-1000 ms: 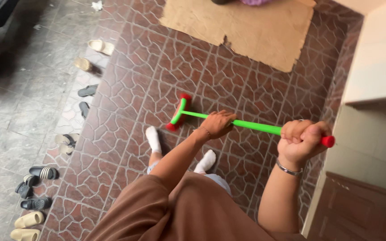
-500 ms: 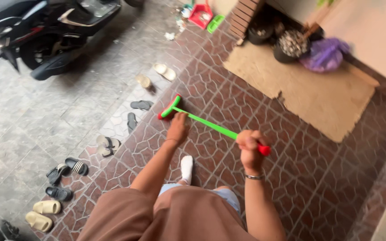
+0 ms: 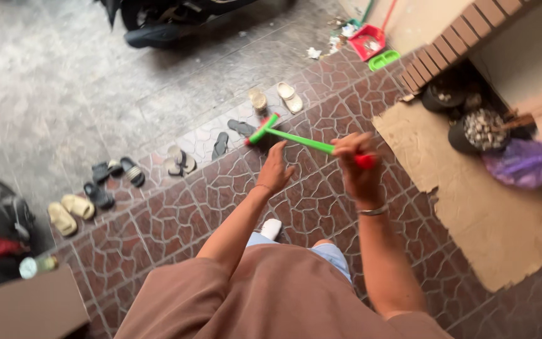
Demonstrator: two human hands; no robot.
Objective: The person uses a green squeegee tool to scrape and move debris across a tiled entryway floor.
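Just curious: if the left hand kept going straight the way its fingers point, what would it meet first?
Probably the green broom handle: the left hand is open just below it, fingers aimed up toward it. Depth is hard to judge; beyond lies the broom head.

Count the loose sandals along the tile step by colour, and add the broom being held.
Cream sandals: 4
Black sandals: 5
Grey-tan sandals: 2
Green broom, gripped by the right hand: 1
Total: 12
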